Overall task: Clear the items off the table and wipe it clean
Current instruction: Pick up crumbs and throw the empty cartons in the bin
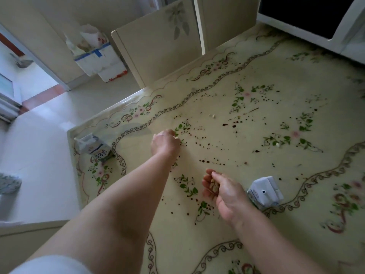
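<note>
Left hand: your left hand reaches out over the table, fingers curled down at a pale scrap; you cannot tell whether it is pinched yet
Right hand: your right hand is cupped palm up, fingers curled round the gathered scraps
Done so far: judging by that handful, you have some of the crumbs; nothing else looks finished
Left to clear: loose scraps lie further out; a thin stick lies beyond them; the corner carton stands at the table's left corner; the near carton sits just beside your right hand
Left to wipe: dark spots spatter the middle of the table; no cloth is in view, so wiping looks unstarted
Stage: early, by my reckoning; most of the clearing and all of the wiping still lie ahead of you
</note>
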`<action>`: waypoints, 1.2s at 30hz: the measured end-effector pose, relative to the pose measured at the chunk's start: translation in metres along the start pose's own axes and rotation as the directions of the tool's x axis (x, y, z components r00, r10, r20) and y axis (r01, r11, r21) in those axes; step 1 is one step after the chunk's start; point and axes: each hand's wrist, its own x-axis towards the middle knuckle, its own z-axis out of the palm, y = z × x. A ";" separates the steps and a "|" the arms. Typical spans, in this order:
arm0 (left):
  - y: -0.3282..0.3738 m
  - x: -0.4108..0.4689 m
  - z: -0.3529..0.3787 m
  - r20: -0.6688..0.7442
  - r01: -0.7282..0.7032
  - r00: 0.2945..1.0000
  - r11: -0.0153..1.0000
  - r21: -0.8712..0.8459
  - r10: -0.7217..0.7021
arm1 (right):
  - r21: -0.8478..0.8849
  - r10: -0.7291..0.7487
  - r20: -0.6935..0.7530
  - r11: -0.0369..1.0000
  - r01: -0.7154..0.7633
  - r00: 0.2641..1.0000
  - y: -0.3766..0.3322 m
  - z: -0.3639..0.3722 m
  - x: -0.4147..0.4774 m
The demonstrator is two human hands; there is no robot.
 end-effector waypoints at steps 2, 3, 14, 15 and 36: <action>0.003 0.008 0.002 -0.023 -0.057 0.998 0.990 0.131 0.060 | -0.004 -0.014 -0.003 1.000 0.014 1.000 -0.002 0.001 0.004; 0.004 0.012 0.005 -0.030 -0.079 0.996 0.983 0.163 0.085 | -0.012 -0.018 -0.007 1.000 0.018 1.000 -0.002 0.002 0.007; 0.005 -0.003 0.001 0.059 -0.105 0.993 0.990 0.090 0.100 | 0.003 -0.014 -0.040 1.000 0.014 0.999 -0.001 0.004 0.005; 0.007 -0.012 -0.004 0.097 -0.101 0.990 0.995 0.002 0.100 | 0.005 -0.015 -0.051 1.000 0.016 0.999 -0.001 0.004 0.003; 0.008 -0.163 -0.060 0.246 -0.411 0.862 0.895 -0.175 0.444 | 0.207 0.038 -0.061 0.978 -0.025 0.997 0.027 -0.020 -0.064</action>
